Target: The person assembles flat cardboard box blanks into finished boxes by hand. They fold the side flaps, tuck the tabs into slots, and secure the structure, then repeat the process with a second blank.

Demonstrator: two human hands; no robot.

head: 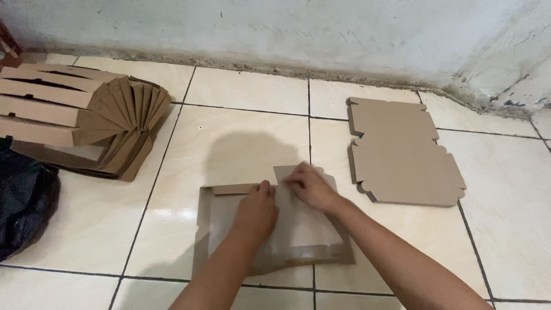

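Two hands, left hand point(256, 210) and right hand point(310, 186), press together on a flat cardboard box blank point(218, 218), pinning it to the tiled floor point(241, 138) while bending its far flap.

Floor point(241, 138): glossy cream tiles with dark grout lines, meeting a stained white wall at the far side.
Centre: a half-folded box point(224, 229) lies flat on the tiles, straddling a grout line, one flap raised.
Right: a stack of flat blanks point(402, 155), well apart from the box, near the wall.
Left: a pile of folded boxes point(74, 115), leaning and fanned out, resting on the tiles.
Far left: a black bag point(23, 201), slumped just beside the pile, touching its lower edge.
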